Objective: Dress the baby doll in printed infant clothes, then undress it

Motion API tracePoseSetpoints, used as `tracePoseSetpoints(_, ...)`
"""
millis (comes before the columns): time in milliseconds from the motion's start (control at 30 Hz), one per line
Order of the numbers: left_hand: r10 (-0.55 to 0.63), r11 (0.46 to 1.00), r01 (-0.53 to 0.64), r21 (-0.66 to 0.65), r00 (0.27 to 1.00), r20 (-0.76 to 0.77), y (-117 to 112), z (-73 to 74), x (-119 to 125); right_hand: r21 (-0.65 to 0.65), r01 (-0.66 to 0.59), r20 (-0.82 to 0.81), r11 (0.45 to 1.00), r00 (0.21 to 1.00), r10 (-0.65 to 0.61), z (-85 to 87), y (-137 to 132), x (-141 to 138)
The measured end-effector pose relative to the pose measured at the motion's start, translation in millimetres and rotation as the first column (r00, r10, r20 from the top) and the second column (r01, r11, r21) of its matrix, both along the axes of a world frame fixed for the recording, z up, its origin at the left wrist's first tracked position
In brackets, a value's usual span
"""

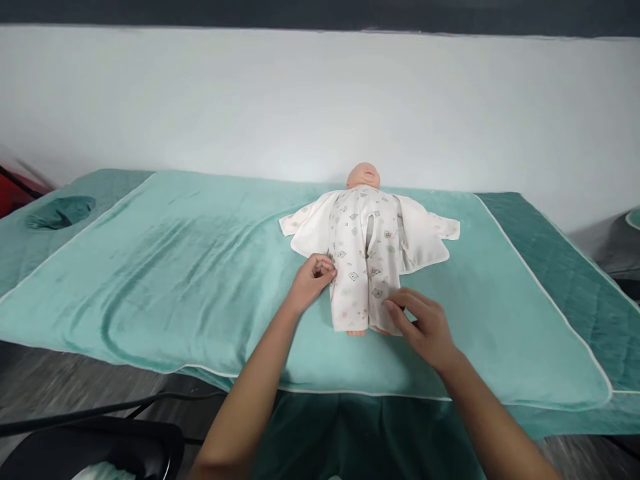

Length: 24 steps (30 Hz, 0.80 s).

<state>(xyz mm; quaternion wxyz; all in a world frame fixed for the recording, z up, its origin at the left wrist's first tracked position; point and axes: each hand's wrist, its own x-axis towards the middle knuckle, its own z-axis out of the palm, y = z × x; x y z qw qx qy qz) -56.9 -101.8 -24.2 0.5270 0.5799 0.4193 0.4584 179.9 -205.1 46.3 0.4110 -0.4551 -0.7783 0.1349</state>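
Observation:
A baby doll [364, 175] lies on its back, its head towards the wall. White baby pants [353, 283] with a small printed pattern cover its front up to the chest, and its toes show below the hems. A matching white baby top [424, 233] is spread open around it, sleeves out to both sides. My left hand [313, 280] is closed, its fingertips pinching the left edge of the pants. Thumb and fingers of my right hand [421, 323] pinch the outer edge of the right leg of the pants, low down.
The doll lies on a bed with a mint-green plush cover [200, 280]. A face hole [63, 212] is at the bed's left end. White wall [250, 100] rises behind. A black chair [90, 450] stands at the lower left.

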Motion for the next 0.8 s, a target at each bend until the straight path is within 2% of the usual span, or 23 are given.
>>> tracePoseSetpoints(100, 0.098, 0.994, -0.093, 0.052, 0.989, -0.108, 2, 5.5, 3, -0.003, 0.062, -0.115, 0.998, 0.991, -0.062, 7.9, 35, 1)
tracePoseSetpoints(200, 0.271, 0.952, -0.237, 0.196, 0.947, -0.171, 23, 15.8, 11, -0.098, 0.151, -0.288, 0.984, 0.942, -0.173, 14.3, 90, 1)
tracePoseSetpoints(300, 0.376, 0.879, -0.294, 0.375, 0.911, -0.167, 68, 32.4, 25, -0.195, 0.235, -0.393, 0.952, 0.87, -0.296, 18.2, 158, 1)
tracePoseSetpoints(400, 0.402, 0.843, -0.264, 0.469, 0.889, -0.222, 126, 50.5, 40, -0.206, 0.308, -0.355, 0.929, 0.861, -0.365, 17.4, 222, 3)
tracePoseSetpoints(467, 0.366, 0.869, -0.201, 0.452, 0.876, -0.315, 161, 59.9, 47, -0.234, 0.317, -0.281, 0.919, 0.883, -0.376, 14.6, 254, 7)
tracePoseSetpoints(567, 0.189, 0.933, -0.011, 0.361, 0.867, -0.462, 192, 68.6, 48, -0.305, 0.272, -0.178, 0.913, 0.925, -0.335, 10.5, 278, 20)
tracePoseSetpoints(633, 0.07, 0.952, 0.09, 0.292, 0.865, -0.497, 201, 71.4, 43, -0.363, 0.24, -0.133, 0.9, 0.943, -0.305, 9.3, 283, 29)
tracePoseSetpoints(800, -0.147, 0.969, 0.22, 0.112, 0.878, -0.455, 211, 74.7, 29, -0.49, 0.171, -0.118, 0.855, 0.958, -0.26, 8.0, 286, 42)
